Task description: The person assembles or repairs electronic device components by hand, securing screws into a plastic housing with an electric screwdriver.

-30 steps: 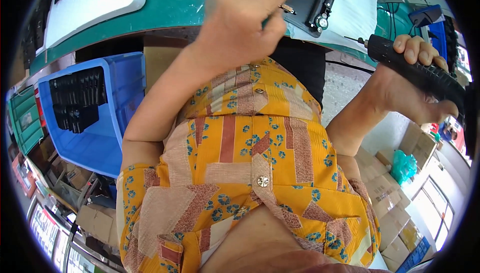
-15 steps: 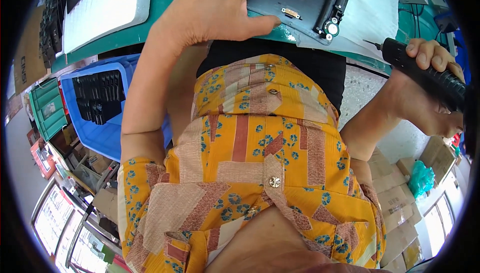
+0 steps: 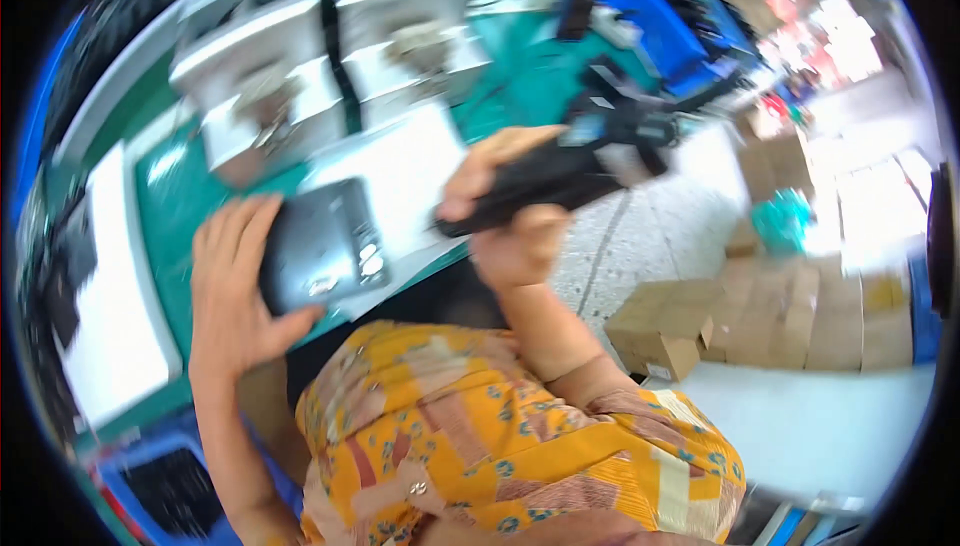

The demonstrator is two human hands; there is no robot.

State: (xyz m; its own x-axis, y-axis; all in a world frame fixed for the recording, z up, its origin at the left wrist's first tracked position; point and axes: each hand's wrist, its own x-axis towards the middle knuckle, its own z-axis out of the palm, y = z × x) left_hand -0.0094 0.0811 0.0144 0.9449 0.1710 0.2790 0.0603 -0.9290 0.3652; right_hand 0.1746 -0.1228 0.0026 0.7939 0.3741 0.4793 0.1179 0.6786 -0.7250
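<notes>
- Black flat plastic panel (image 3: 310, 246): lies near the front edge of the green surface (image 3: 165, 246), against the left part of a thin white sheet (image 3: 415, 166).
- Left hand (image 3: 235, 296): spread along the panel's left side, fingertips at the back left corner, thumb apart at the front left corner. This span probably steadies the panel.
- Right hand (image 3: 510, 251): wrapped around the barrel of a black cylindrical handheld power driver (image 3: 545, 181), above the sheet's right side. The grip likely allows aiming with one hand.
- Panel orientation: bright fittings sit towards the front right corner; long axis indistinct through blur.
- Driver orientation: long axis slanted; narrow end towards the panel, well clear of it; bit not discernible.
</notes>
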